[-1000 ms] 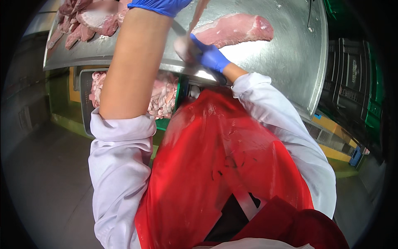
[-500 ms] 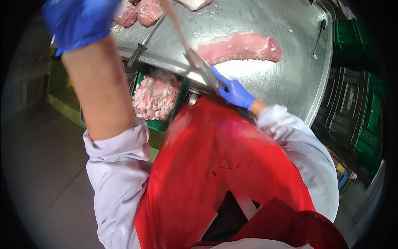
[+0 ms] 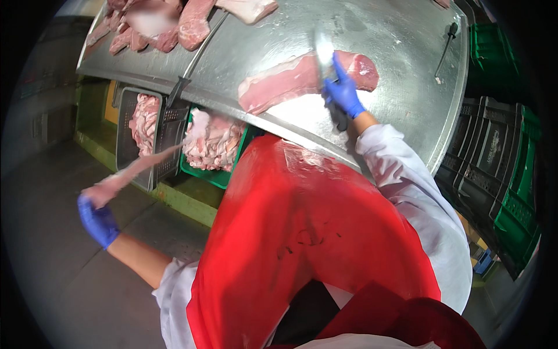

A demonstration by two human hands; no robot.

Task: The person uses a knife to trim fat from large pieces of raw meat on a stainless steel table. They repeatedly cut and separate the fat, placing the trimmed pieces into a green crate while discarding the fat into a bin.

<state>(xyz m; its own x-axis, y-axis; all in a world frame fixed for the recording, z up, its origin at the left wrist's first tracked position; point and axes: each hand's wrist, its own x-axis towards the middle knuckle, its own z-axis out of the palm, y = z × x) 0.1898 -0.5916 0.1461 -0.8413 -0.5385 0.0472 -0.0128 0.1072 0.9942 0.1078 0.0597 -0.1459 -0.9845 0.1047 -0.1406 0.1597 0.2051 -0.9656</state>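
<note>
My left hand [image 3: 99, 223], in a blue glove, is out to the left beyond the table and closed round one end of a long pale strip of meat trimming [image 3: 136, 167]. The strip stretches toward the crates, its far end over the green crate of trimmings. My right hand [image 3: 344, 95], also blue-gloved, grips a knife [image 3: 337, 118] by its dark handle. Its blade is smeared by motion and crosses over the pork loin [image 3: 279, 86]. The loin lies on the steel table [image 3: 401, 110], its cut end to the right.
A green crate [image 3: 224, 179] and a grey crate [image 3: 152, 185], both with trimmings, stand below the table edge. Meat pieces [image 3: 195, 26] lie at the far left. One sharpening steel [image 3: 180, 87] overhangs the edge; another [image 3: 447, 49] lies right. Stacked crates [image 3: 479, 151] flank the table.
My left hand has swung down and left from above the table, carrying the strip over the crates. My right hand with the knife has moved up onto the loin, which sits slightly further left.
</note>
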